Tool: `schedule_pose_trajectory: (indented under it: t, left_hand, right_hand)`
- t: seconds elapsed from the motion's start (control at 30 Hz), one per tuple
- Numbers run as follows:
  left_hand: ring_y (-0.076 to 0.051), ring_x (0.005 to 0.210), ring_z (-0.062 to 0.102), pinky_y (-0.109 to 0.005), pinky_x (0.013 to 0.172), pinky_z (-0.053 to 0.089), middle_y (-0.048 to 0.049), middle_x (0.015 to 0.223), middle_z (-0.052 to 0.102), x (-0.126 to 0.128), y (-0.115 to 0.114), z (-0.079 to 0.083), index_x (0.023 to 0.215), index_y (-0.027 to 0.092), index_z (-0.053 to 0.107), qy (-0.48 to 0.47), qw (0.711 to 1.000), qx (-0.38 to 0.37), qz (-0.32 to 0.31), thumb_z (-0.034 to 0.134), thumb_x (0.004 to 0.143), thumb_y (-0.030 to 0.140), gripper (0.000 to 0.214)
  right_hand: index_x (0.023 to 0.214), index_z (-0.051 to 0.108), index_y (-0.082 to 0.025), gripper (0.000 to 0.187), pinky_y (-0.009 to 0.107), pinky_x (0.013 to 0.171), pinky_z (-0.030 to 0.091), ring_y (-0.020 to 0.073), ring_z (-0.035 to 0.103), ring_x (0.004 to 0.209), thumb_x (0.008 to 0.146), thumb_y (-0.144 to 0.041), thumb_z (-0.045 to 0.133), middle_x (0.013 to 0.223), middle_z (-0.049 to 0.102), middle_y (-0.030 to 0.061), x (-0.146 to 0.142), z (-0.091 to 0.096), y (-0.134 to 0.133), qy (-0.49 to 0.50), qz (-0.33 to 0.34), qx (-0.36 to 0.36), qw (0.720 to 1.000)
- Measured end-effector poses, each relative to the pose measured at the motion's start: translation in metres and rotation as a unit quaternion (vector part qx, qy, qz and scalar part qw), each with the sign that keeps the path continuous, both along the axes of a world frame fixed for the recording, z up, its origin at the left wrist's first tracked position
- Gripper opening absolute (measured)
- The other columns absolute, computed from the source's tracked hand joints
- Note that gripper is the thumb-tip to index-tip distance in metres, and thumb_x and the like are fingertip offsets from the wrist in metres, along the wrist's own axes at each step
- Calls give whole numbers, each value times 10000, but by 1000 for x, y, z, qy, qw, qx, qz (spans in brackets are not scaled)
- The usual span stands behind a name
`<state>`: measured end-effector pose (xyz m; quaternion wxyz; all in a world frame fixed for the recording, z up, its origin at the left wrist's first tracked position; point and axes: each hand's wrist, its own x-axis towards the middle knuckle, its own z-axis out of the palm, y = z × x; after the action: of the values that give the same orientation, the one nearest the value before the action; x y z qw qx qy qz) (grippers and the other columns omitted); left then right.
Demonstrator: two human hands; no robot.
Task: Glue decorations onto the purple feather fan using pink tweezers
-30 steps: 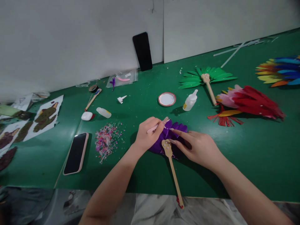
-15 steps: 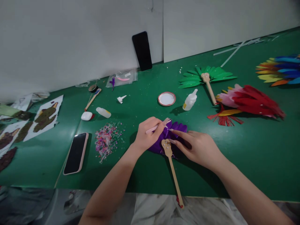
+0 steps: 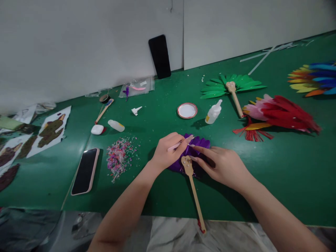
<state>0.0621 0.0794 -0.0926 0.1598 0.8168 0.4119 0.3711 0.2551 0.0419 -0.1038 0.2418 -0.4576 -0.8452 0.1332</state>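
My left hand (image 3: pixel 168 149) is closed around slim pink tweezers (image 3: pixel 172 147). Their tips reach over the purple fan (image 3: pixel 202 142), whose overlapping petals or feathers spread under both hands. From the right, my right hand (image 3: pixel 223 162) grips the fan, its index finger on the purple pieces and its thumb by the head of the wooden handle (image 3: pixel 187 166). Small shiny dots sit on that head. The handle points toward me, past the table edge, with a red cord at its end. My right palm hides part of the fan.
Scattered colourful flakes (image 3: pixel 119 157) and a pink-edged phone (image 3: pixel 85 171) lie to the left. Ahead are a white lid (image 3: pixel 187 110) and an upright glue bottle (image 3: pixel 213 112). A green fan (image 3: pixel 248 84) and a red one (image 3: pixel 285 113) lie to the right.
My left hand and the tweezers have shifted slightly right, toward my right fingertips. My right hand and the fan stay nearly in place.
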Motion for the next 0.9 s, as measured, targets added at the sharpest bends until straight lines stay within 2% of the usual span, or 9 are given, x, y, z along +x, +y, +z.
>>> schedule_pose_trajectory:
  t: [0.4, 0.9]
  left_hand:
    - [-97, 591, 538, -212, 556, 402, -6, 625, 592, 0, 0, -1, 678, 167, 576, 5, 1000, 1, -4, 472, 908, 216, 257]
    - [-101, 609, 548, -213, 574, 413, -12, 637, 602, -1, 1, 0, 684, 165, 581, 4, 1000, 1, -11, 462, 911, 209, 260]
  right_hand:
    - [1042, 692, -114, 281, 276, 475, 376, 176, 606, 506, 883, -295, 549, 610, 665, 35, -2, 0, 1, 5, 0, 17, 1000]
    - [997, 691, -116, 230, 284, 516, 423, 183, 628, 572, 884, -247, 540, 695, 696, 54, -1, 2, 0, 38, 31, 9, 999]
